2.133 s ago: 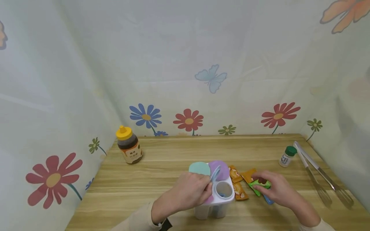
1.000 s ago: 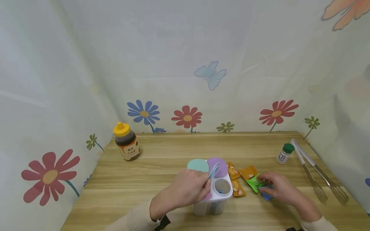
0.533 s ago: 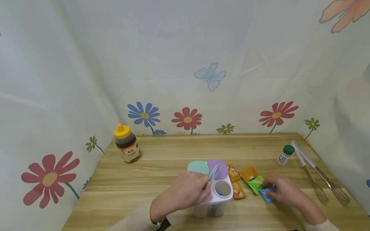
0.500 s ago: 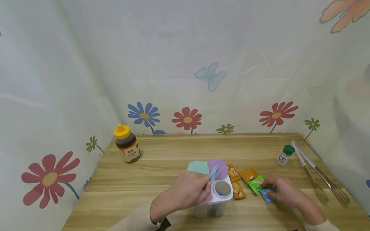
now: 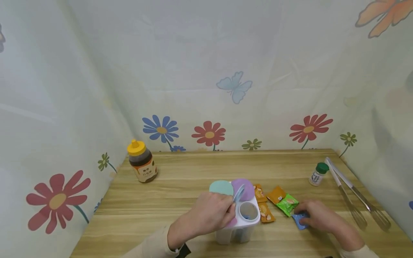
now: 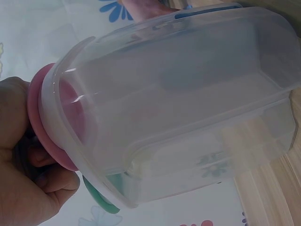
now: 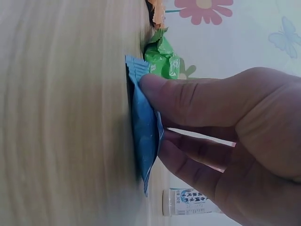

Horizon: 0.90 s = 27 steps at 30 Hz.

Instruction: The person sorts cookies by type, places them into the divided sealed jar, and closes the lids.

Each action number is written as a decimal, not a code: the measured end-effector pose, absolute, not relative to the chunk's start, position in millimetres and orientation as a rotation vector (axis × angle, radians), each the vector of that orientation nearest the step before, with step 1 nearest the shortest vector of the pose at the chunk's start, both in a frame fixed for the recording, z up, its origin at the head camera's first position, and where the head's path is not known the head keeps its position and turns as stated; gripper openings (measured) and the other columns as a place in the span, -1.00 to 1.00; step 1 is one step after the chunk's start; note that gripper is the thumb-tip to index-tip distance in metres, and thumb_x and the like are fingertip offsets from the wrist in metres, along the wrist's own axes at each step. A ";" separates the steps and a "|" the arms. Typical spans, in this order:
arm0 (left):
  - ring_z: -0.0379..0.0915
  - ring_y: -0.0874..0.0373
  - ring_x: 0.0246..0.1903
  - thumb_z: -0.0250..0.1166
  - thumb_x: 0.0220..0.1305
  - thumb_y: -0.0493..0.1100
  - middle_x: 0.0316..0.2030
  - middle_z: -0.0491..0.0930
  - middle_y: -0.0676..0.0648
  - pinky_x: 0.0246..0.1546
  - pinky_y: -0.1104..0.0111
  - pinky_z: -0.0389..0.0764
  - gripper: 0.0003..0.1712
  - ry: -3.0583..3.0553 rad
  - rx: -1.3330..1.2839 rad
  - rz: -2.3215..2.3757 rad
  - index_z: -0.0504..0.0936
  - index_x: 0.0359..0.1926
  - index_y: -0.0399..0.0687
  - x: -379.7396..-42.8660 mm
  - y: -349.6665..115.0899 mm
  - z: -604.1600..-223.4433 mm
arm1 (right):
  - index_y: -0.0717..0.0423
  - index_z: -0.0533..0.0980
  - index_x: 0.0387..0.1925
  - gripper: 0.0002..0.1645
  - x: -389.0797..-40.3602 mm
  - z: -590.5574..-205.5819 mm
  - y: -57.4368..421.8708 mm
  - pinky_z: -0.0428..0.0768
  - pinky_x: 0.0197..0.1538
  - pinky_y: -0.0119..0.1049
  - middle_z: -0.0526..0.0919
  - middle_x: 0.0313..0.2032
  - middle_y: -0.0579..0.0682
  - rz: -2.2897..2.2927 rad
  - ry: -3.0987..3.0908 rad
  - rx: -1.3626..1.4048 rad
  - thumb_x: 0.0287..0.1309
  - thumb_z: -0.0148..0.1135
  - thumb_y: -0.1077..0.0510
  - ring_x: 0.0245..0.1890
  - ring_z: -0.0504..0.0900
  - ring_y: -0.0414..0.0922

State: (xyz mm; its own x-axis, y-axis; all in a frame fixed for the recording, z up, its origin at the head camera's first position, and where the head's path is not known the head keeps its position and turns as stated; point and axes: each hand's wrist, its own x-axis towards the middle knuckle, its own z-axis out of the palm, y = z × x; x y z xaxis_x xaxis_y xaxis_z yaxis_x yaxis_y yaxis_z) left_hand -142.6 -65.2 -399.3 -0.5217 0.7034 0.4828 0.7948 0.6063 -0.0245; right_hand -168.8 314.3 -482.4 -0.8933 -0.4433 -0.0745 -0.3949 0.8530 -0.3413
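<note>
My left hand [image 5: 209,211] is curled over a clear box [image 5: 237,233] with several compartments, and grips a light-blue round lid [image 5: 239,193] tilted up beside an uncovered round opening. Teal [image 5: 221,187], purple [image 5: 244,189] and pink [image 6: 44,117] lids sit on the box's white top. Something blue shows inside the opening. To the right, my right hand [image 5: 317,215] pinches a small blue snack packet [image 7: 145,127] between thumb and fingers, low at the tabletop. Just left of that packet lies a green packet [image 5: 287,205].
Orange packets [image 5: 266,213] lie right of the box. A honey bottle [image 5: 142,166] with a yellow cap stands at back left. A green-capped seasoning bottle [image 5: 318,174] and metal tongs [image 5: 353,193] are at the right. A patterned cloth [image 5: 180,71] hangs behind the table.
My right hand has shifted from over the green packet to the blue one, which now sits slightly farther right. The left hand keeps its grip on the blue lid.
</note>
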 end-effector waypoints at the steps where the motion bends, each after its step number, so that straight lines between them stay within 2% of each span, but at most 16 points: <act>1: 0.03 0.40 -0.72 0.25 0.18 -0.06 -0.74 0.14 0.22 -0.73 0.57 -0.03 -0.65 -2.383 -1.190 -0.275 0.33 -0.66 0.10 -142.6 -65.1 -399.2 | 0.03 0.67 -0.26 -0.69 -168.7 -482.5 313.9 0.60 -0.12 0.01 0.70 -0.25 -0.08 -0.476 2.878 -0.661 -0.15 0.50 0.12 -0.20 0.66 0.01; 9: 0.03 0.40 -0.72 0.25 0.18 -0.06 -0.74 0.14 0.22 -0.72 0.57 -0.03 -0.66 -2.388 -1.196 -0.277 0.34 -0.65 0.10 -142.5 -64.8 -399.6 | 0.04 0.64 -0.27 -0.69 -167.7 -484.7 312.0 0.59 -0.11 0.03 0.67 -0.26 -0.10 -0.468 2.859 -0.656 -0.16 0.50 0.15 -0.20 0.64 0.00; 13: 0.03 0.40 -0.72 0.25 0.18 -0.06 -0.73 0.14 0.22 -0.72 0.58 -0.03 -0.66 -2.392 -1.196 -0.279 0.33 -0.65 0.11 -143.3 -65.0 -399.3 | 0.02 0.63 -0.27 -0.69 -169.0 -485.7 314.3 0.59 -0.18 -0.15 0.61 -0.29 -0.18 -0.465 2.853 -0.658 -0.14 0.50 0.13 -0.27 0.59 -0.16; 18: 0.03 0.40 -0.73 0.25 0.18 -0.06 -0.74 0.13 0.22 -0.73 0.57 -0.03 -0.64 -2.385 -1.193 -0.273 0.32 -0.66 0.11 -142.7 -64.8 -399.3 | -0.04 0.60 -0.32 -0.73 -168.9 -486.0 316.5 0.47 -0.31 -0.37 0.52 -0.38 -0.25 -0.484 2.839 -0.657 -0.14 0.50 0.12 -0.38 0.44 -0.34; 27: 0.02 0.40 -0.73 0.25 0.19 -0.05 -0.74 0.11 0.23 -0.73 0.57 -0.04 -0.63 -2.391 -1.186 -0.273 0.31 -0.67 0.11 -142.6 -64.4 -400.2 | -0.17 0.51 -0.46 -0.74 -164.1 -487.2 319.8 0.38 -0.40 -0.44 0.43 -0.45 -0.30 -0.578 2.902 -0.725 -0.14 0.49 0.13 -0.45 0.34 -0.41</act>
State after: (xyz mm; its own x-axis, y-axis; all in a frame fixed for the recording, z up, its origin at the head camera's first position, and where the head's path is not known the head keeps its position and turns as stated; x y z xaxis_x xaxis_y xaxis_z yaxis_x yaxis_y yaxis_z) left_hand -142.6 -64.4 -400.2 -0.5259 0.7024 0.4796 0.7924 0.6096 -0.0240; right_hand -164.1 319.8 -487.2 -0.8824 -0.4706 0.0000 -0.4347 0.8151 -0.3829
